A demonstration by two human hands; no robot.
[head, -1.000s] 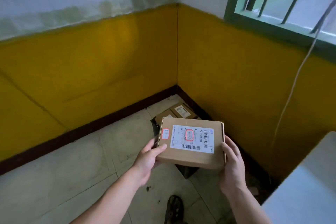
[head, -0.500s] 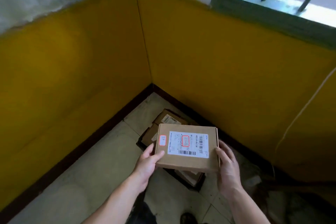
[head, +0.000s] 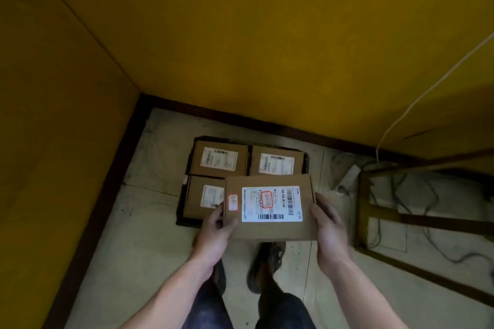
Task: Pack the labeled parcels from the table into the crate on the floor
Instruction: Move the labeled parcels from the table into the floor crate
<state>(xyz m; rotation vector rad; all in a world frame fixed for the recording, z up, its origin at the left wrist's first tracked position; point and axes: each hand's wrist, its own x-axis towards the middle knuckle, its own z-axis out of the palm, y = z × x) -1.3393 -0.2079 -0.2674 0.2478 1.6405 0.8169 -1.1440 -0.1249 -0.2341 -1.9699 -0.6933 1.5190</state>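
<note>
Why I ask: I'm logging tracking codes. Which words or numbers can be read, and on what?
Held parcel, white label: sideways code, apparently "442-C55-00-Y38"; other print too small.
Its red-bordered sticker: unreadable.
Labels on the crate's back-left parcel, back-right parcel, front-left parcel: blurred, unreadable.

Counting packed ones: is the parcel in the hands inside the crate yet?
Out: left hand and right hand hold the brown cardboard parcel above the black crate.

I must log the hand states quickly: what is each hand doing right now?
Left hand: grips the left edge of the labeled cardboard parcel.
Right hand: grips the right edge of the same parcel.
</note>
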